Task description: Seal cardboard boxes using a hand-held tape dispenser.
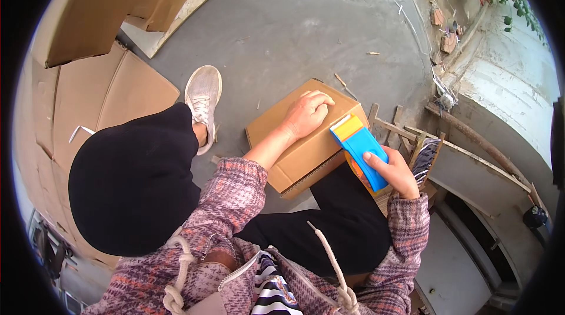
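The cardboard box [303, 135] is sitting closed on the person's right thigh, its flaps already folded down flat. The left hand [307, 112] is lying palm down on the lid, fingers spread a little and not curled around anything, simply pressing the top shut. The left forearm is reaching out from a pink knitted sleeve [235, 188] across the lap.

The right hand [395, 171] is gripping a blue tape dispenser [360, 149] firmly, the fingers wrapping its body from the near side and the thumb lying along its top. The dispenser's yellow front end is touching the right edge of the box lid, just beside the left hand's fingertips, and the tool is tilting down toward the cardboard. No strip of tape is showing on the lid, so the sealing appears to be only at its start: the box is closed and held, and the taping across the top is seemingly all left to do.

The person is sitting with the left knee bent, a white shoe [203, 100] resting on the grey concrete floor [306, 26]. Flattened cardboard sheets [100, 91] are lying to the left, and a small wooden stool [412, 138] is standing just beyond the right hand
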### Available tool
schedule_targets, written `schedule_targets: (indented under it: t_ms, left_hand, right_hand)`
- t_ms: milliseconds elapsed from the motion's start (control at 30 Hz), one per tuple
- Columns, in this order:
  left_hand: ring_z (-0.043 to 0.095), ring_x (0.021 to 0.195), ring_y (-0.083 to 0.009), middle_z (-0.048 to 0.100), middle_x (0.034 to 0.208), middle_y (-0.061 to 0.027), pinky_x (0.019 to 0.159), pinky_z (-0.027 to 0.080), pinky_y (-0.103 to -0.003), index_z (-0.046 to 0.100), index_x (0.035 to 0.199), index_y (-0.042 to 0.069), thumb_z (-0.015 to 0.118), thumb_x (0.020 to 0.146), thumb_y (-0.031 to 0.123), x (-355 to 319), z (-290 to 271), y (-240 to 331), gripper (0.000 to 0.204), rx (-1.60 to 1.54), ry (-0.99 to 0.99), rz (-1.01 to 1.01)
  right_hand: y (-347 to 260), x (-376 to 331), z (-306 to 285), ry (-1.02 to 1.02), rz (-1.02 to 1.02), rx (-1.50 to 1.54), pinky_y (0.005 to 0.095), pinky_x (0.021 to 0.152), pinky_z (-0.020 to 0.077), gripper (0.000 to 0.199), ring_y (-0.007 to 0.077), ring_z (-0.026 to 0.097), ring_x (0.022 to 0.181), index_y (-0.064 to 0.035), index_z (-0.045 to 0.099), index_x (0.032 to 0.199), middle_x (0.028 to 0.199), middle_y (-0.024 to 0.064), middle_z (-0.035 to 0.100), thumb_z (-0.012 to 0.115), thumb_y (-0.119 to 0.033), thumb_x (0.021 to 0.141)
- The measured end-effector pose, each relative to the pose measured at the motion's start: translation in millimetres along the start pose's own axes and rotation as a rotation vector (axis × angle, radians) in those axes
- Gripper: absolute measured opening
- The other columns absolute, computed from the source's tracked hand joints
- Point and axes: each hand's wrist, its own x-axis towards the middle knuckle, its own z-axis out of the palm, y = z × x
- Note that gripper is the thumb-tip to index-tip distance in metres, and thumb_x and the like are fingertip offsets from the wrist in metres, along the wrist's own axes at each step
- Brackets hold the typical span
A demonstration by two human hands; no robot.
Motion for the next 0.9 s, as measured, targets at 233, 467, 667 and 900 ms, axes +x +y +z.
schedule_targets:
  t_ms: [233, 467, 667, 900]
  left_hand:
    - [0.036, 0.140, -0.0304, 0.044, 0.149, -0.0133, 0.116, 0.026, -0.041, 0.045, 0.144, 0.005, 0.038, 0.099, 0.032, -14.4, -6.8, 19.9, 0.052, 0.240, -0.332, -0.113]
    - [0.029, 0.144, -0.0316, 0.036, 0.153, -0.0157, 0.119, 0.021, -0.043, 0.038, 0.147, 0.005, 0.042, 0.093, 0.026, -23.5, -18.4, 36.6, 0.058, 0.130, -0.388, 0.075]
    - [0.024, 0.146, -0.0335, 0.025, 0.158, -0.0176, 0.120, 0.020, -0.043, 0.017, 0.155, 0.006, 0.054, 0.089, 0.025, -41.6, -18.5, 39.7, 0.077, 0.275, -0.449, 0.044]
    - [0.024, 0.146, -0.0322, 0.027, 0.157, -0.0184, 0.119, 0.020, -0.044, 0.020, 0.154, 0.005, 0.058, 0.093, 0.029, -35.4, -19.0, 31.4, 0.076, 0.329, -0.466, -0.030]
  right_hand:
    - [11.9, 1.0, -3.3, 0.014, -0.007, -0.002, 0.0257, 0.064, 0.0524, 0.054, 0.0126, 0.065, 0.069, 0.0064, 0.062, 0.105, 0.080, 0.0091, 0.068, 0.066, -0.046, 0.090]
    - [25.2, 11.6, -6.3, 0.044, -0.048, -0.116, 0.0288, 0.066, 0.0518, 0.059, 0.0136, 0.064, 0.073, 0.0072, 0.066, 0.101, 0.081, 0.0093, 0.068, 0.065, -0.050, 0.088]
    - [33.3, 10.8, -5.5, 0.061, -0.118, -0.099, 0.0291, 0.067, 0.0514, 0.062, 0.0138, 0.063, 0.072, 0.0076, 0.067, 0.100, 0.081, 0.0089, 0.068, 0.065, -0.053, 0.087]
    - [35.7, 13.5, -5.1, 0.016, -0.091, -0.027, 0.0281, 0.067, 0.0520, 0.059, 0.0129, 0.064, 0.071, 0.0072, 0.067, 0.099, 0.081, 0.0086, 0.068, 0.065, -0.051, 0.088]
